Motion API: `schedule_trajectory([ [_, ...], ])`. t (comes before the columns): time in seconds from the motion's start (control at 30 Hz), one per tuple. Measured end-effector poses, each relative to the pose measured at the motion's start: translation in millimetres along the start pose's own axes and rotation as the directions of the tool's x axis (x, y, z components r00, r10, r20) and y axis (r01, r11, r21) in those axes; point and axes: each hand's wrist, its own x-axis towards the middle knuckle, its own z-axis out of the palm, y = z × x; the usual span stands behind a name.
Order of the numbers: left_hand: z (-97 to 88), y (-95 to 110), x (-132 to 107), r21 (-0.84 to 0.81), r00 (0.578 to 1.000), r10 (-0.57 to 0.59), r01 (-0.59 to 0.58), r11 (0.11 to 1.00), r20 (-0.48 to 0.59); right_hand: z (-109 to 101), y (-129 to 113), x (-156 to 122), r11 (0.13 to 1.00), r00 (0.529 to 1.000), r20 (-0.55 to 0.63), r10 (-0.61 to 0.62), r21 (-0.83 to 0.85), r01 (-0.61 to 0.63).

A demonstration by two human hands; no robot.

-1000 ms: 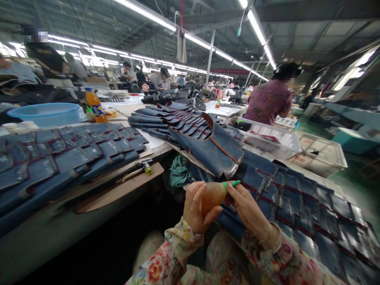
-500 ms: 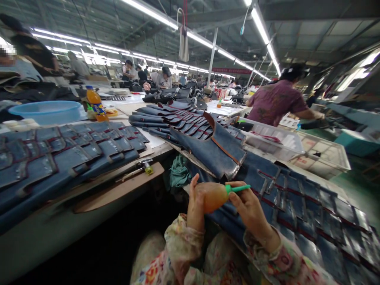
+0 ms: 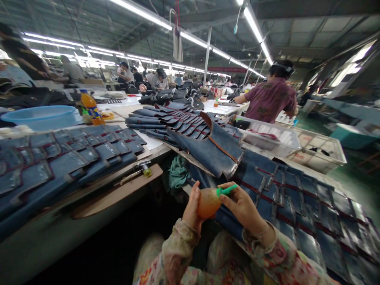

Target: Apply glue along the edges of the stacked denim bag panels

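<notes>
A soft orange squeeze bottle with a green nozzle is held in front of me, above my lap. My left hand cups the bottle's body from the left, fingers curled round it. My right hand pinches the green nozzle between thumb and fingers. Both wrists wear floral sleeves. Just beyond the hands lie overlapping rows of dark blue denim pieces with red edging, and a folded denim piece sits on a stack at the centre.
More denim pieces cover the table on the left, with a small tool on a brown board, a blue basin and an orange drink bottle. White plastic crates stand right. A person in a maroon shirt works behind them.
The bottle and both hands have shifted a little, the nozzle now tilting up to the right. The person in maroon has turned back toward the table. My view has swung slightly.
</notes>
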Motion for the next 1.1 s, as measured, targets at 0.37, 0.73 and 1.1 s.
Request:
schedule_trajectory([
  [0.37,-12.1,-21.9,8.2,-0.451,0.928,-0.344,0.369,0.813,0.140,25.6,9.7,-3.1,0.966,0.989,-0.039,0.146,0.220,-0.134],
  [0.73,-8.6,-45.2,-13.1,-0.384,0.928,-0.311,0.368,0.847,0.203,28.9,14.2,-48.4,0.974,0.982,0.007,0.187,0.128,-0.186],
  [1.1,-17.2,-92.6,-5.5,0.275,0.973,-0.233,0.225,0.935,-0.005,-1.8,43.7,-113.5,0.736,0.835,-0.286,0.470,0.649,-0.192],
])
